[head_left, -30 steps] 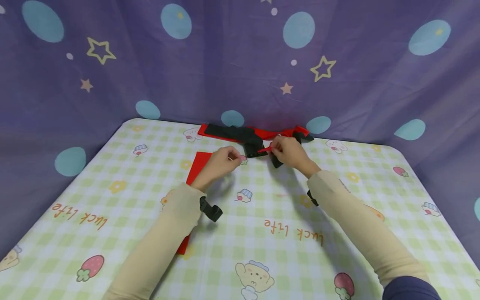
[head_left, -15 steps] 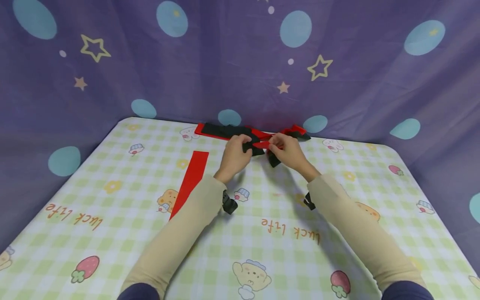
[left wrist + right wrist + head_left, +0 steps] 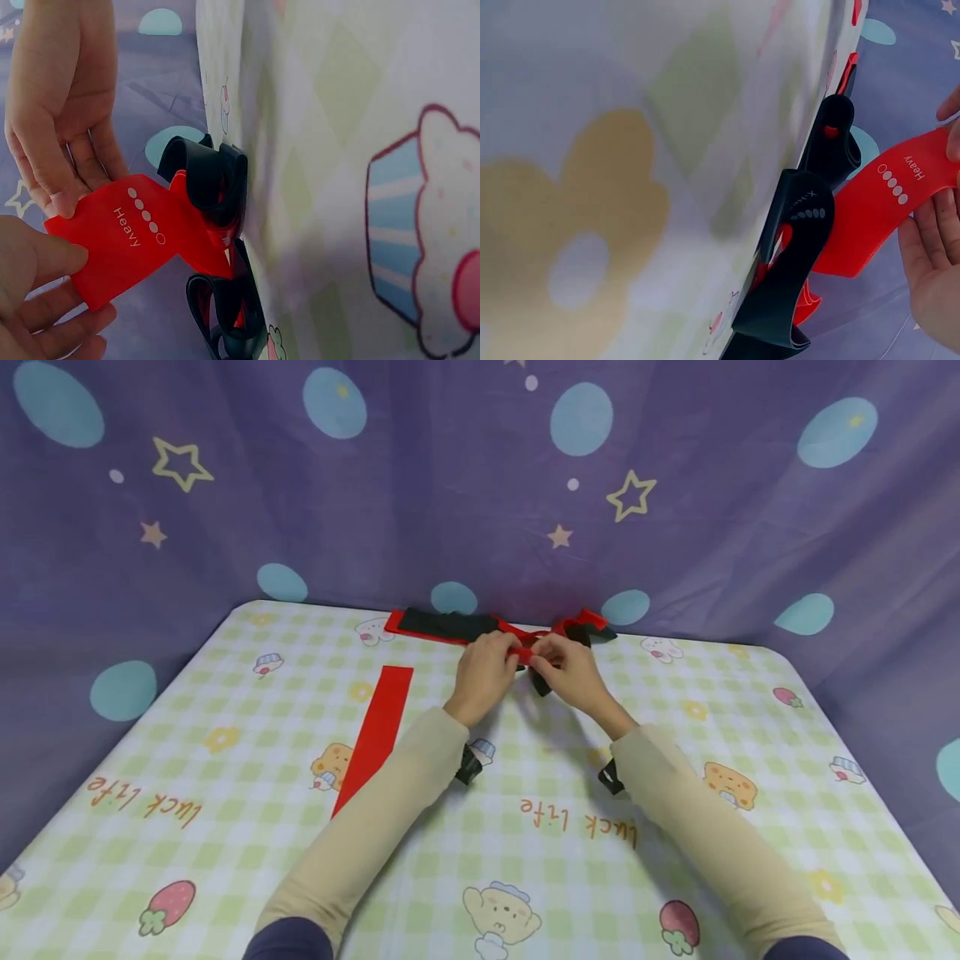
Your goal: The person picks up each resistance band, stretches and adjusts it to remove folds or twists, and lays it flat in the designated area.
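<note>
My left hand [image 3: 482, 678] and right hand [image 3: 573, 672] meet near the table's far edge, both pinching a red resistance band [image 3: 124, 240] printed "Heavy". In the left wrist view, the band's end lies between the left fingers [image 3: 45, 262], with the right thumb and fingers [image 3: 56, 165] on its upper corner. The red band runs down into a crossed bundle with black bands [image 3: 787, 247], which curl in loops in the right wrist view. Leftward from the hands, a black strip [image 3: 446, 624] lies flat over red. The hands hide part of the crossing.
A separate red band [image 3: 375, 731] lies flat on the checked tablecloth [image 3: 570, 893], left of centre, partly behind the left forearm. A purple patterned curtain [image 3: 480, 485] rises right behind the far edge. Band ends [image 3: 592, 620] lie against it at right.
My left hand has moved right and forward from above the separate red band to the bundle and now grips the red band too. The right hand has shifted only slightly, still holding it.
</note>
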Motion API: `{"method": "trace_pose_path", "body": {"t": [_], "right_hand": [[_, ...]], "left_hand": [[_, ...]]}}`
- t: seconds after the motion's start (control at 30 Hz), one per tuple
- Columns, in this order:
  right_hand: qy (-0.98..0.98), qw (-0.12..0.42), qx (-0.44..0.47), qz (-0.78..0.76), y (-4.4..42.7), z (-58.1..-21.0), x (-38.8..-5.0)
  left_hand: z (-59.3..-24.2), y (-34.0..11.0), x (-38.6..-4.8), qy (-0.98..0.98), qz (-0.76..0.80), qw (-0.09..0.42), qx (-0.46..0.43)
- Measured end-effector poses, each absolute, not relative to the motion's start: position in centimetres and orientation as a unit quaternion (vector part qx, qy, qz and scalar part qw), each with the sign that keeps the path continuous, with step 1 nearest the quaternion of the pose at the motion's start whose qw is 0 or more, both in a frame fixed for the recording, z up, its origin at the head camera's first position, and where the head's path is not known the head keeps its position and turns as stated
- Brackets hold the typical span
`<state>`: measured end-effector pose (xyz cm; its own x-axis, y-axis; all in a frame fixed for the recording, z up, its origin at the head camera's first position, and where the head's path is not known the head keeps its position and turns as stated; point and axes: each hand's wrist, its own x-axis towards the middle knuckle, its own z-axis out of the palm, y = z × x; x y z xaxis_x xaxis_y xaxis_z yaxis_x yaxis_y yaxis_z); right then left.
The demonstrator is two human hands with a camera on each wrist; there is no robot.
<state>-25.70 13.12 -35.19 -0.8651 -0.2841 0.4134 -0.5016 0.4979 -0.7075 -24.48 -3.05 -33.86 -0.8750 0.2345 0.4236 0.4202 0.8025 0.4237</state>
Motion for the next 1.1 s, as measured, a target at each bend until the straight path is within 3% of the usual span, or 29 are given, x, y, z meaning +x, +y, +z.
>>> {"method": "trace_pose_path", "body": {"t": [0.6, 1.1], "right_hand": [[-0.855, 0.165, 0.186, 0.455, 12.1, -36.2, -26.4], [-0.866, 0.214, 0.158, 0.423, 12.5, -35.7, -26.2]], "left_hand": [[-33.2, -2.6, -23.8, -0.927, -0.218, 0.219, -0.212], [-29.9, -1.7, -23.6, -0.907, -0.173, 0.271, -0.273]]}}
